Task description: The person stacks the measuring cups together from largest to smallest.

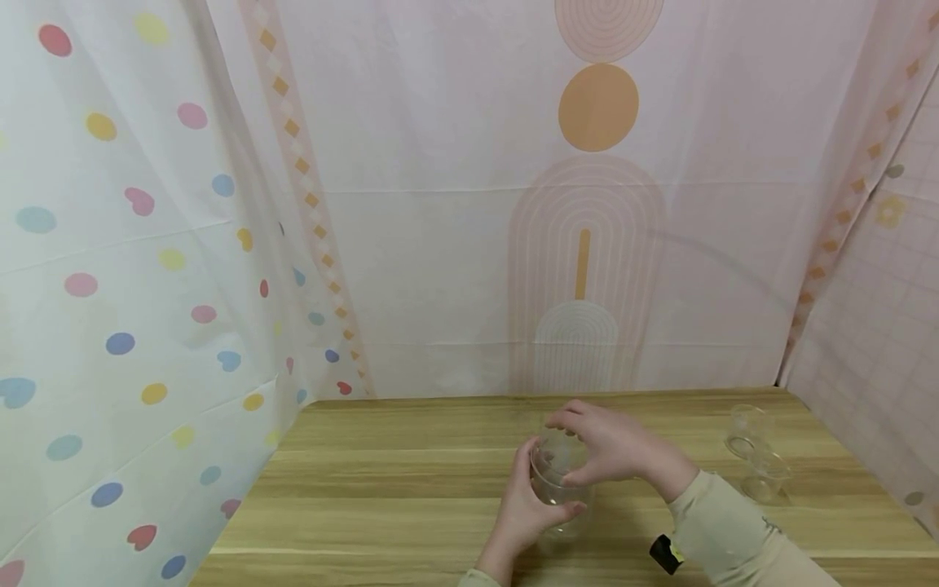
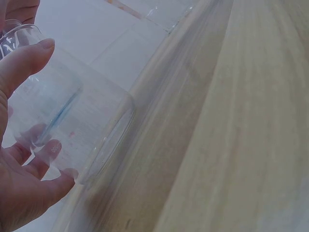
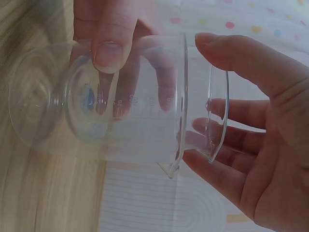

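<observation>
Two clear glass beakers are nested, the smaller beaker (image 3: 145, 104) partly inside the larger beaker (image 3: 38, 106). Printed graduation marks show through the glass. My left hand (image 1: 524, 509) grips the larger beaker round its side, thumb on the near side and fingers on the other. With thumb and fingers on opposite sides, my right hand (image 1: 616, 447) holds the smaller beaker near its rim, which sticks out past the larger one's rim. In the right wrist view the smaller beaker's bottom is apart from the larger one's bottom.
Farther right on the wooden table (image 1: 381, 489) are two clear glass vessels, a back one (image 1: 748, 422) and a front one (image 1: 766, 481), close together. A black object (image 1: 665, 554) with a yellow patch is beside the right sleeve. Patterned curtains (image 1: 440, 244) enclose the table's back and sides.
</observation>
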`<action>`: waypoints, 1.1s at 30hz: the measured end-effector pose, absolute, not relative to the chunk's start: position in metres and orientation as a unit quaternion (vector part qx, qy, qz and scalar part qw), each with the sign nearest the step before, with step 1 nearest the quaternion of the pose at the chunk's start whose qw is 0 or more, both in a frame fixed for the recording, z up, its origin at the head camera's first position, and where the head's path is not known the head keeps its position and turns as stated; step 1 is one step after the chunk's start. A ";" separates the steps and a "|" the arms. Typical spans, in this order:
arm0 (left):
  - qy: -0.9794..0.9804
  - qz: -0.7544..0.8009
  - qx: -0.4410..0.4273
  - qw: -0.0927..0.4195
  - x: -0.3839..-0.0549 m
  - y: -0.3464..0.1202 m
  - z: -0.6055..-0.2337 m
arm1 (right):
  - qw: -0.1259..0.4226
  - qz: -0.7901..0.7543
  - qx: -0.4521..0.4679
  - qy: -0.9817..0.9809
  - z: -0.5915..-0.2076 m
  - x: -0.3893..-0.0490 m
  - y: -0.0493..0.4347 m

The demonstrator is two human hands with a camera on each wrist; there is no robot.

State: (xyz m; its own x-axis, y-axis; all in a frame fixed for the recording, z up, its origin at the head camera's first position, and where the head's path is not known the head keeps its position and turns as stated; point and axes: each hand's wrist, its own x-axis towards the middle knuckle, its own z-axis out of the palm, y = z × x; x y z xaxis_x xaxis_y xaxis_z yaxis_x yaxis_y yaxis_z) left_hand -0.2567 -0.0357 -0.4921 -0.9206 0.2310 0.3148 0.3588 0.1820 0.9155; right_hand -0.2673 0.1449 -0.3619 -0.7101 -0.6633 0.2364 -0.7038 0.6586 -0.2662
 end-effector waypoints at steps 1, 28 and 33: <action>-0.767 -0.609 -0.192 0.053 -0.257 -0.036 -0.492 | 0.060 0.169 0.376 -0.909 -0.362 -0.268 0.145; -0.775 -0.599 -0.193 0.046 -0.257 -0.037 -0.490 | 0.036 0.170 0.383 -0.907 -0.366 -0.273 0.144; -0.770 -0.605 -0.199 0.050 -0.258 -0.037 -0.491 | 0.032 0.174 0.384 -0.906 -0.366 -0.273 0.143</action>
State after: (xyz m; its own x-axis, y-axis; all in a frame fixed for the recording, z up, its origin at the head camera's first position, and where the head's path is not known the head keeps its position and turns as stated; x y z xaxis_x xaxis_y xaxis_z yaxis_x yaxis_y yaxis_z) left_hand -0.2579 -0.0368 -0.4913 -0.9153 0.2460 0.3188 0.3679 0.1893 0.9104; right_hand -0.2730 0.1433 -0.3660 -0.7031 -0.6849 0.1914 -0.7070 0.6444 -0.2914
